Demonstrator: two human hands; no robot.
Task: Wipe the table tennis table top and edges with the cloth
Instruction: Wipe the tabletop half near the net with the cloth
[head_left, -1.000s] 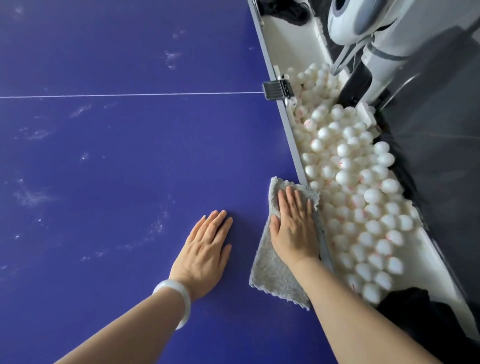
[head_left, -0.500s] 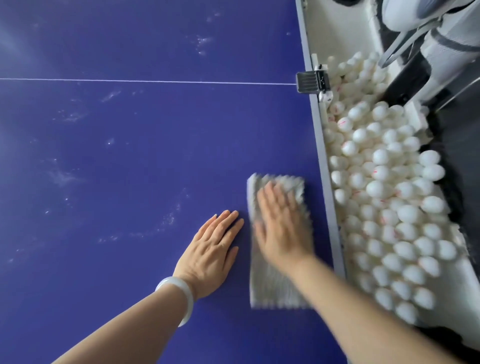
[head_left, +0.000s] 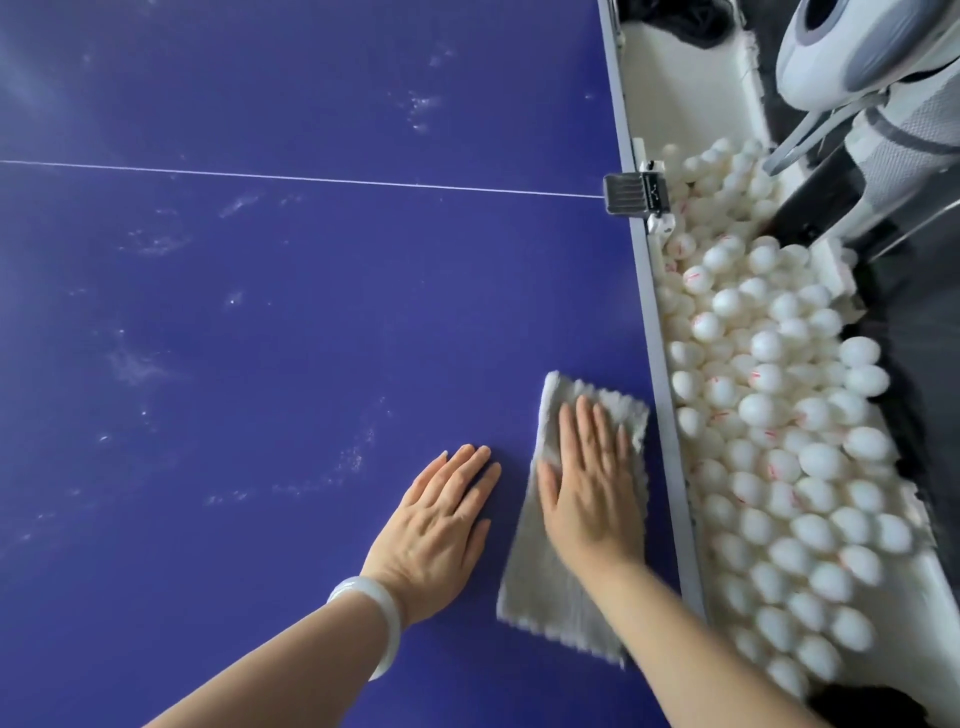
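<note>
A blue table tennis table top fills the left and middle of the head view, with pale dusty smears scattered over it. A grey fluffy cloth lies flat on it close to the grey right edge. My right hand presses flat on the cloth's upper half, fingers straight. My left hand rests flat on the bare blue surface just left of the cloth, a pale bangle on its wrist.
A white trough along the table's right edge holds several white balls. A black clamp grips the edge where the white line meets it. A white and grey machine stands at the upper right.
My right hand and the cloth slid left from the table's right edge, then stayed a small gap from it. My left hand kept its place on the table.
</note>
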